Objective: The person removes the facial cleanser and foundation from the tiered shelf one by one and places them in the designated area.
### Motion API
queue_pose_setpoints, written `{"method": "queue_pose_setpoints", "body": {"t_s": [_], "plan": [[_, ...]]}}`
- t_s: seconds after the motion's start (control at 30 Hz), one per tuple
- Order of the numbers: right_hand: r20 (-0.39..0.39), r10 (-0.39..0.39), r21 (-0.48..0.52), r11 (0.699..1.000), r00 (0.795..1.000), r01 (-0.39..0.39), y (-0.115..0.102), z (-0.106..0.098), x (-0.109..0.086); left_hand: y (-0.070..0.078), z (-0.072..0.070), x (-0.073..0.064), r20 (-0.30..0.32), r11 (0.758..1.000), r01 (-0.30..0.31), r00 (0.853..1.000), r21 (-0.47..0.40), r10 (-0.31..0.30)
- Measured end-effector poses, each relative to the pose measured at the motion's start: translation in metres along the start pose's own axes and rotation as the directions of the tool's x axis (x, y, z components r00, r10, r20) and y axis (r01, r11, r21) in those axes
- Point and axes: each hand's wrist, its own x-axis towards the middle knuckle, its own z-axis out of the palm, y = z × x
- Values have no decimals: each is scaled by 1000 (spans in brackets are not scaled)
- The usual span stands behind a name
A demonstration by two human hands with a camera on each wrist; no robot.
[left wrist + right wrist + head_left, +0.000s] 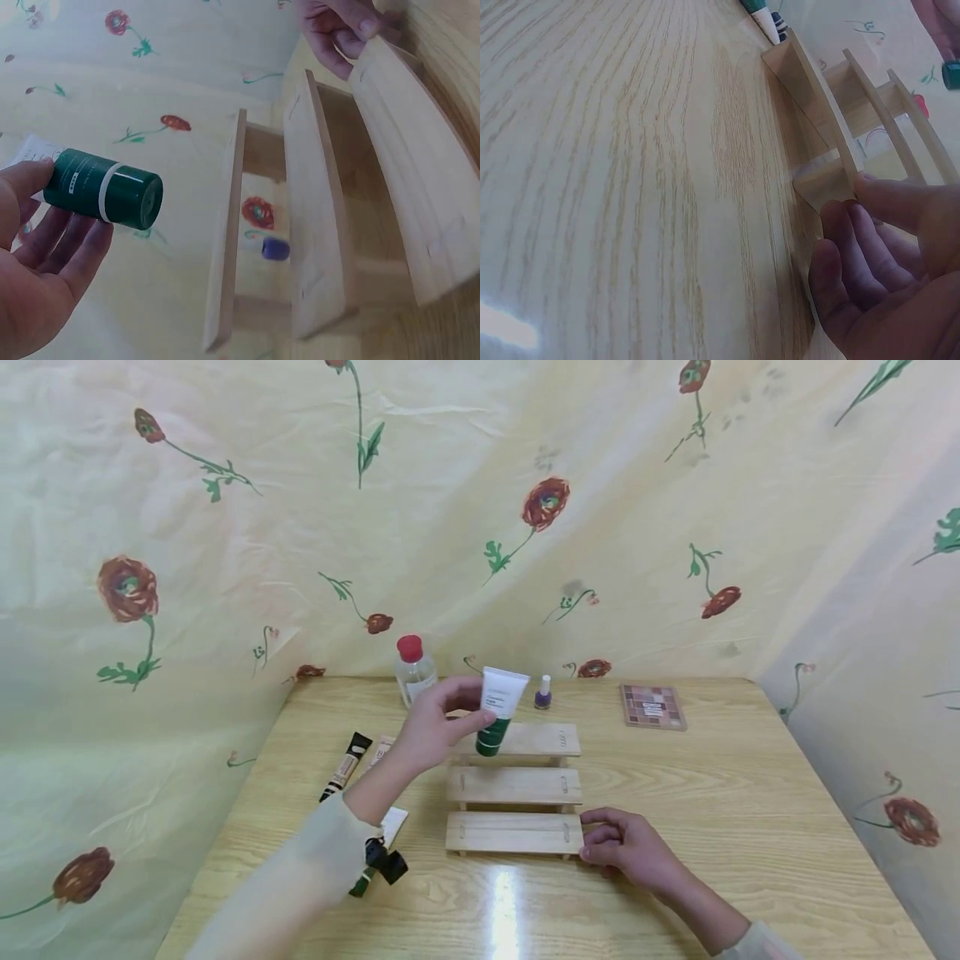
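Note:
My left hand [435, 727] holds a white and green squeeze tube [501, 693] between thumb and fingers, its green cap pointing down, over the top step of a wooden three-step display stand [514, 833]. In the left wrist view the tube's green cap [133, 196] faces the stand, with the thumb on one side and the fingers behind. At the right end of the lowest step, my right hand [626, 847] grips the board. The right wrist view has its thumb [892, 201] against the board's edge and the other fingers curled below.
Behind the stand are a clear bottle with a red cap [410, 649] and a purple nail polish bottle [543, 697]. An eyeshadow palette [652, 707] lies at the back right. A black-ended tube [346, 768] and other tubes lie left, partly behind my left arm. Flowered cloth [450, 527] rises behind the table.

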Motion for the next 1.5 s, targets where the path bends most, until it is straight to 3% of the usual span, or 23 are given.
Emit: {"method": "queue_pose_setpoints", "body": {"t_s": [0.17,0.33,0.53,0.8,1.1,1.27,1.5], "plan": [[-2,-10,-5,1000,1000,10,2,0,1,-4,-29,-25,-59,999,31,998,25,-30],[-1,-8,-6,1000,1000,8,1,0,1,-19,-58,-51,-104,998,33,994,48,-28],[6,0,0,1000,1000,0,-1,-1,0,-43,-89,-84,-172,988,125,979,92,-108],[11,1,-3,1000,1000,-1,1,-1,1,-69,-124,-128,-273,958,256,938,129,-214],[9,-11,-8,1000,1000,11,0,0,0,-91,-154,-173,-266,927,362,907,96,-327],[7,-4,2,1000,1000,4,1,0,1,-107,-165,-195,-251,902,428,880,54,-403],[6,-2,3,1000,1000,2,1,0,1,-129,-170,-218,-217,849,528,831,21,-512]]}}
